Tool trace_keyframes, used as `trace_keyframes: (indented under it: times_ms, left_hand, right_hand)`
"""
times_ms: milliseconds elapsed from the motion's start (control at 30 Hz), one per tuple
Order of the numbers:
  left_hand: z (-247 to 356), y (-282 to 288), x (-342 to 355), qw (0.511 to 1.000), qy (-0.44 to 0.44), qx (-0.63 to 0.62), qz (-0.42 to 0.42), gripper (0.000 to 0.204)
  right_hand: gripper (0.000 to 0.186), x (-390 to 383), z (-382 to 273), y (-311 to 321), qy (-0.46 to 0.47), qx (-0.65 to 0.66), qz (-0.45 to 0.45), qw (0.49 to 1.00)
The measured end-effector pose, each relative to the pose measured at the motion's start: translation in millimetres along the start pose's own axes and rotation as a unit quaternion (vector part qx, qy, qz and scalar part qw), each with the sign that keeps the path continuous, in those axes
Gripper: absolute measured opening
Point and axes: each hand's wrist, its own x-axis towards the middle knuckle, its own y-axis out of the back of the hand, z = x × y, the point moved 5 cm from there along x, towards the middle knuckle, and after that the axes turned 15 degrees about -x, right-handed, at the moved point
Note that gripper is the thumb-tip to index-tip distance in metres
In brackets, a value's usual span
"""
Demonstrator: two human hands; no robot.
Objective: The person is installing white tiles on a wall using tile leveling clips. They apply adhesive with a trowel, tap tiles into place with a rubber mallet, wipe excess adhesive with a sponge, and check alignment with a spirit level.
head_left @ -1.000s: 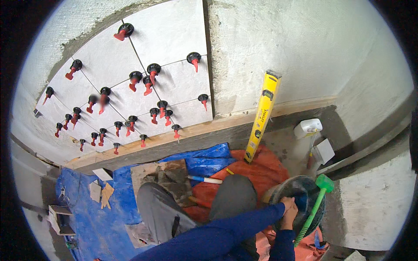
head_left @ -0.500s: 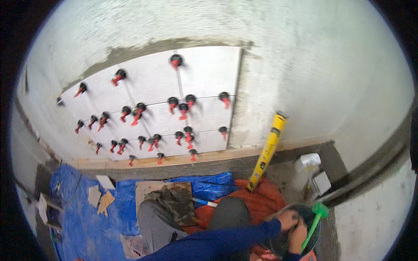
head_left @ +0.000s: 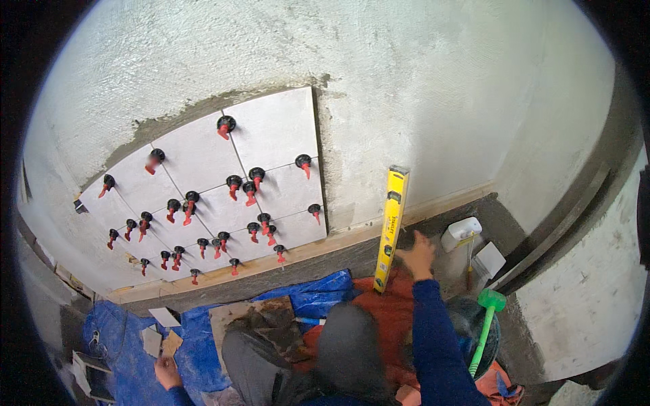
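Note:
My right hand (head_left: 418, 256) is open, fingers spread, just right of a yellow spirit level (head_left: 391, 230) that leans upright against the wall's foot. I see a narrow gap between fingers and level. At the lower left, my left hand (head_left: 166, 372) hangs loosely open beside a tan broken piece (head_left: 171, 343) and a pale tile offcut (head_left: 152, 341); nothing shows in it, though its fingers are partly hidden. White tiles (head_left: 274, 125) cover part of the wall, with black and red levelling clips (head_left: 250, 193) along their joints.
A green mallet (head_left: 486, 318) rests across a dark bucket (head_left: 496, 345) at my right. Behind it stand a white plastic container (head_left: 462, 234), a brush-like tool (head_left: 470, 274) and a white tile piece (head_left: 489, 260). Blue tarp (head_left: 128, 338) and orange cloth (head_left: 399, 318) spread below. A stained board (head_left: 223, 318) lies before my knees.
Both hands were together over the bucket. My right hand has moved forward to the level and opened; my left has swung far left. The view has shifted rightward.

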Motion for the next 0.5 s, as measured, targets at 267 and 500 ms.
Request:
trace_keyframes:
  times_ms: [267, 500]
  left_hand:
    - [-131, 56, -75, 0.990, 0.085, 0.113, 0.024, 0.046]
    - [-59, 34, -27, 0.976, -0.186, 0.060, 0.101, 0.045]
  right_hand:
    - [0.041, 10, -13, -46, -0.029, 0.233, 0.066, 0.970]
    - [0.031, 2, -13, 142, 0.114, 0.252, 0.095, 0.956]
